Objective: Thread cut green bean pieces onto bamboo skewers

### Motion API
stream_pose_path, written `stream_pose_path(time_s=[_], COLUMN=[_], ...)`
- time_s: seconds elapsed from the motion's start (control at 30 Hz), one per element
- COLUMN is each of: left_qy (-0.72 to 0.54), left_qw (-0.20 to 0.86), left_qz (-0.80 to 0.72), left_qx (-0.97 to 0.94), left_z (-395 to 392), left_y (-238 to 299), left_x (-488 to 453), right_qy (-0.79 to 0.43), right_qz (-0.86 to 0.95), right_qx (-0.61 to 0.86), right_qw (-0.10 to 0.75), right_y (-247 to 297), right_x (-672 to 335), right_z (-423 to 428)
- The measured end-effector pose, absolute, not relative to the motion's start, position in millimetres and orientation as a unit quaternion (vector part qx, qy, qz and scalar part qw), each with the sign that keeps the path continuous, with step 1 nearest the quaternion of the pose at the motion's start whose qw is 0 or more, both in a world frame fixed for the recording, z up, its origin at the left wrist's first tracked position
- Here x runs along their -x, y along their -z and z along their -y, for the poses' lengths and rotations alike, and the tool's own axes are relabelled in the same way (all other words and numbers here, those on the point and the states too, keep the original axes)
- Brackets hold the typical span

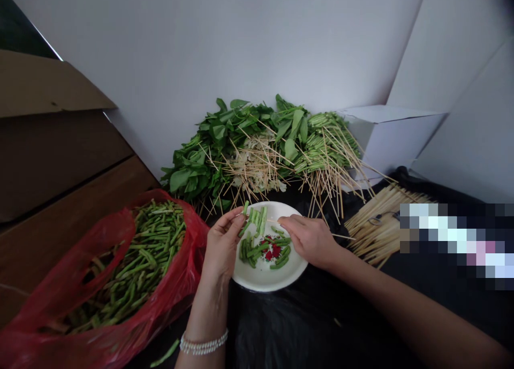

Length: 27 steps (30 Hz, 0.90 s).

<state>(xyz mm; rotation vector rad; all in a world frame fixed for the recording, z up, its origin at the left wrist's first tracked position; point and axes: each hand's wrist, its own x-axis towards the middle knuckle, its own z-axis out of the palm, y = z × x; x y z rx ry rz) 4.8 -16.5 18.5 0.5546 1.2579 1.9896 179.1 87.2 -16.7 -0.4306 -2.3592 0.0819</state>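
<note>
My left hand (223,246) pinches a thin bamboo skewer (273,221) near its far end, where several cut green bean pieces (255,221) are threaded. My right hand (309,240) holds the same skewer further along, and its tail sticks out past my fingers. Both hands are above a white paper plate (295,272), which holds loose cut beans (257,249) and some red bits (270,248). A pearl bracelet (203,345) circles my left wrist.
A red plastic bag (120,235) of cut beans lies at left. Behind the plate is a heap of skewered leafy greens (220,144), pale food (257,168) and green stalks (329,144). Bare skewers (377,230) lie at right, beside a white box (389,138), on black plastic (321,315).
</note>
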Motion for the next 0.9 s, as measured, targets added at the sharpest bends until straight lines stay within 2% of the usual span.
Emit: stream_pose_path(time_s=[0.33, 0.63, 0.77, 0.9], left_qy=[-0.754, -0.732, -0.659, -0.452], left_qw=[0.402, 0.392, 0.302, 0.133], left_qz=[-0.488, -0.514, -0.612, -0.723], left_qx=[-0.176, -0.216, -0.316, -0.505], left_z=[17, 17, 17, 20], left_y=[-20, -18, -9, -7], left_x=[-3, -2, 5, 4], right_qy=[-0.066, -0.07, -0.068, -0.088], right_qz=[0.91, 0.908, 0.893, 0.875], right_qx=[0.136, 0.143, 0.171, 0.205], right_qw=[0.386, 0.387, 0.41, 0.429], right_y=[19, 20, 17, 15], right_x=[-178, -178, -179, -180], right_z=[-89, -89, -90, -96])
